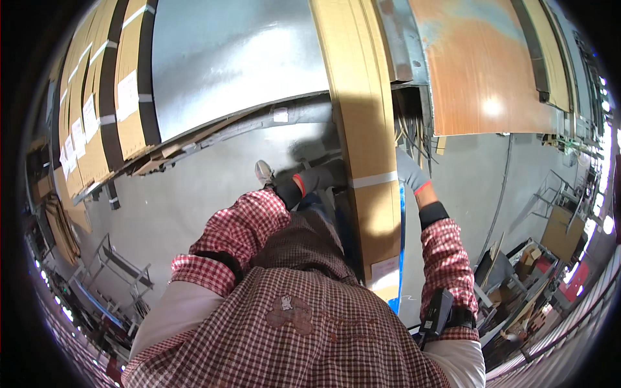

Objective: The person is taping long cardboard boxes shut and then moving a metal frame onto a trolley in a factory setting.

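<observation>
While both hands (323, 176) (411, 171) flank long carton (369, 145) | taped across | contents hidden

Gloved hands (321, 176) (411, 170) apart, grip unclear

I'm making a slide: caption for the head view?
Gloved left hand and right hand flank a long, taped cardboard box.

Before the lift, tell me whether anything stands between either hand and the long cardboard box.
Nothing visible does: the gloved left hand and right hand are at opposite sides of the long cardboard box. Their fingertips are hidden, so I can't tell underneath.
</observation>
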The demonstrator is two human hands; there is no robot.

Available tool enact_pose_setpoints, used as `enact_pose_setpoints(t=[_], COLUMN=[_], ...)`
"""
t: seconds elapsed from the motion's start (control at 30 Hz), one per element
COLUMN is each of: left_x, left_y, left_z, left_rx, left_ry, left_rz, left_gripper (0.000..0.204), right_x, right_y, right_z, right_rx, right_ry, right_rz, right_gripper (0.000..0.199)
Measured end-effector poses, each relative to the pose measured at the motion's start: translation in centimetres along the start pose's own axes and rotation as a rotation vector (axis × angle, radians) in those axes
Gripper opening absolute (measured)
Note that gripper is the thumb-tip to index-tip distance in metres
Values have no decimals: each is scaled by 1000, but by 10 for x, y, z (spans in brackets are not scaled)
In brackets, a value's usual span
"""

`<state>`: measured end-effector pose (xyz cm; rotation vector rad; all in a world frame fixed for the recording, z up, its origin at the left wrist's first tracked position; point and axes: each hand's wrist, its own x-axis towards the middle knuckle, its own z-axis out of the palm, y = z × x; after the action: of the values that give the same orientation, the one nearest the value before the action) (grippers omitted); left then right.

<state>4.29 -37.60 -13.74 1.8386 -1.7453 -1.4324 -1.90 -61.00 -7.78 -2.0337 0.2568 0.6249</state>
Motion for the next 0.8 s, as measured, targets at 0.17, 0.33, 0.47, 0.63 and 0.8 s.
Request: enact_pose_setpoints(t=[0.17, 0.33, 0.47, 0.63, 0.8], left_x=[4, -69, -95, -3, 0], left_y=[-1, -22, 65, 102, 105], left_z=[16, 30, -36, -47, -38], left_rx=[-611, -670, -567, -276, -286], left_ry=[552, 670, 787, 1113, 1214], left_rz=[-119, -2, 517, -29, 160], left_gripper=[33, 35, 40, 22, 22], right_x=[-61, -76, -79, -113, -101], right_y=[-116, -128, -96, -144, -162], right_z=[22, 92, 114, 34, 6], right_rx=[-57, -858, -886, 713, -415], right_ry=[823, 702, 781, 574, 126], right_rz=[-76, 173, 99, -12, 35], right_gripper=[62, 107, 100, 55, 21])
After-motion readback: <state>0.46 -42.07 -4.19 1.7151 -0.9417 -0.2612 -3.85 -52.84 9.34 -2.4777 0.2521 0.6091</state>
